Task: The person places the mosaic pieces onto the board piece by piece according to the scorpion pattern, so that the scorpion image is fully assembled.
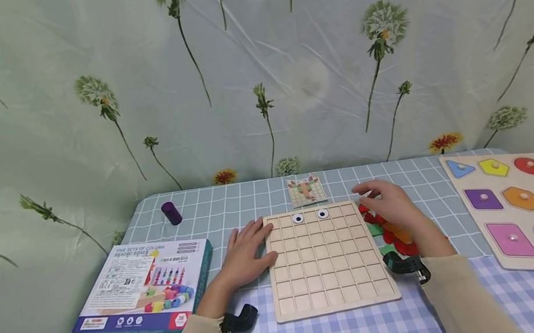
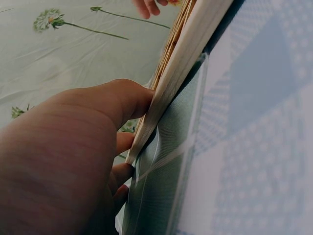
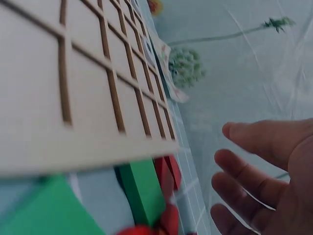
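A square wooden grid board (image 1: 322,260) lies in front of the person, with two round eye pieces (image 1: 310,216) in its top row. At its left edge rests the left hand (image 1: 249,255), fingers spread; in the left wrist view the thumb (image 2: 134,98) touches the board's side (image 2: 168,83). The right hand (image 1: 390,206) hovers past the board's right edge, over a pile of red, green and orange pieces (image 1: 400,241). Nothing is between its loosely bent fingers in the right wrist view, where green pieces (image 3: 142,191) lie below the board's edge.
Behind the board stands a small picture card (image 1: 306,190) with a coloured grid pattern. A dark purple cylinder (image 1: 171,213) is at the back left, near a bead toy box (image 1: 144,287). On the right lies a wooden knob puzzle (image 1: 533,207) of coloured shapes. A flowered curtain (image 1: 231,78) closes off the back.
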A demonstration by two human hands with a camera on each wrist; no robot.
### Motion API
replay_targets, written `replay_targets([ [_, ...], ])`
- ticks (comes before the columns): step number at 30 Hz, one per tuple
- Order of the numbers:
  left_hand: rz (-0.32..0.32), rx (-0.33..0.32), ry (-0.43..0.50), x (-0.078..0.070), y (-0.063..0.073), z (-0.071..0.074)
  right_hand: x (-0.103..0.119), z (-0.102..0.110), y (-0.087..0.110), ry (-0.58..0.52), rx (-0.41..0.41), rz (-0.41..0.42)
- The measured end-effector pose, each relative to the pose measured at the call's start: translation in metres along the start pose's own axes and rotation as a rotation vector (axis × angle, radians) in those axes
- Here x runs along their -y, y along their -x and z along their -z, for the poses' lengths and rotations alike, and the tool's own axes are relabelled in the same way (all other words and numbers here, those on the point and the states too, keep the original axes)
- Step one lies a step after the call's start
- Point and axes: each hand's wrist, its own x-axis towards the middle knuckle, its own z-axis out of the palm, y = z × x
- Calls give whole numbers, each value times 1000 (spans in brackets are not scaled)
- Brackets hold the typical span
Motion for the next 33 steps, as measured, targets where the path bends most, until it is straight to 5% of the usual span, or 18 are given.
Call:
replay_targets([
  [27, 8, 8, -7, -2, 0, 1, -32, 10, 0, 115, 45, -210],
  [33, 8, 3, -7, -2, 0, 1, -35, 12, 0, 140, 31, -193],
])
